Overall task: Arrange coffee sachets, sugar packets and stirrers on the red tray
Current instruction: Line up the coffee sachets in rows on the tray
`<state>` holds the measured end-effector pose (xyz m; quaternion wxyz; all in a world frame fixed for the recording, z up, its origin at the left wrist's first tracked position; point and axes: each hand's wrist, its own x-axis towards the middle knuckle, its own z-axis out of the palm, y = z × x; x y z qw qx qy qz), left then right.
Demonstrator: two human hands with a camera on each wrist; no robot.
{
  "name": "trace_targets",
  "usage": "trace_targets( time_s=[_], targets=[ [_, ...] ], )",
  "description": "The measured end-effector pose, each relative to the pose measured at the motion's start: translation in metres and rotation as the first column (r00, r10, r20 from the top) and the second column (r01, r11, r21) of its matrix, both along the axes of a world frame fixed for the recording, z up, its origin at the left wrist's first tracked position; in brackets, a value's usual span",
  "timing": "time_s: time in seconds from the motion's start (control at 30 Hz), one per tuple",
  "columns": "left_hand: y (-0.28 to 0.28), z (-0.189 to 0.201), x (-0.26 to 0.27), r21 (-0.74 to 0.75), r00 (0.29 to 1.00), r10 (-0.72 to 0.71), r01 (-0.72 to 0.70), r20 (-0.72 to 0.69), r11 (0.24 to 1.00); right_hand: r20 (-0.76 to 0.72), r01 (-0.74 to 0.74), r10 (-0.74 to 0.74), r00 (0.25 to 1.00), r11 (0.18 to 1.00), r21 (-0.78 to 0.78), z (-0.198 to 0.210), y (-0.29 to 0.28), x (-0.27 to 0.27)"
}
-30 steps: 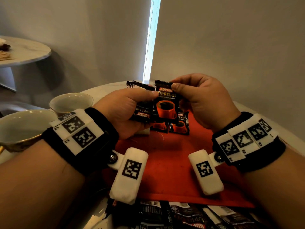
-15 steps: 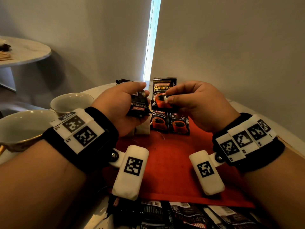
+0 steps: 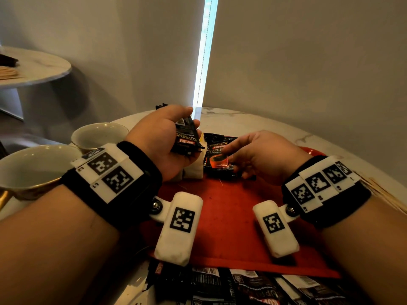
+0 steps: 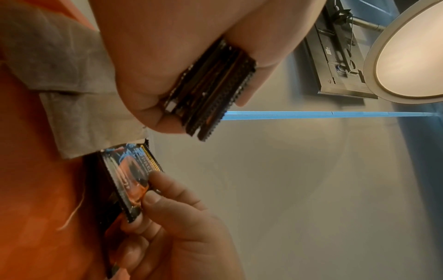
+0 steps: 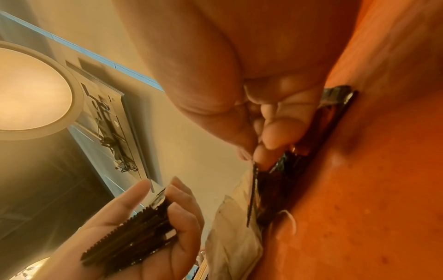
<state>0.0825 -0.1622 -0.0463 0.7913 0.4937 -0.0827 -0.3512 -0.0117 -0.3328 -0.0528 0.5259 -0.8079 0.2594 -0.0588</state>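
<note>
Two hands over the red tray (image 3: 231,216), left hand (image 3: 163,139) raised, right hand (image 3: 262,157) low.

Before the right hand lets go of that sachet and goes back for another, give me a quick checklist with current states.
1. Right hand pinches the coffee sachet it is placing: ok.
2. That sachet is over the red tray, beside the white packets: ok.
3. Sachet lies flat on the tray: cannot tell; its near edge is hidden.
4. Left hand grips the spare stack of sachets firmly: ok.
5. Bare tray space in front for more rows: ok.
6. Stirrers on the tray: not ok, none seen there.
</note>
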Motion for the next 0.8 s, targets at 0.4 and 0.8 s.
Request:
trace_targets(
  time_s=[0.4, 0.8],
  targets=[
    [-0.0009, 0.0017, -0.0036, 0.017, 1.0, -0.03, 0.03, -0.007, 0.999, 0.0, 0.016, -0.016, 1.0, 0.989, -0.146, -0.0017, 0.0039, 0.0018],
    [0.002, 0.0018, -0.0009, -0.118, 0.993, -0.063, 0.052, -0.096, 0.992, 0.03, 0.065, -0.062, 0.998, 0.995, -0.075, -0.0011, 0.0006, 0.0005]
  ],
)
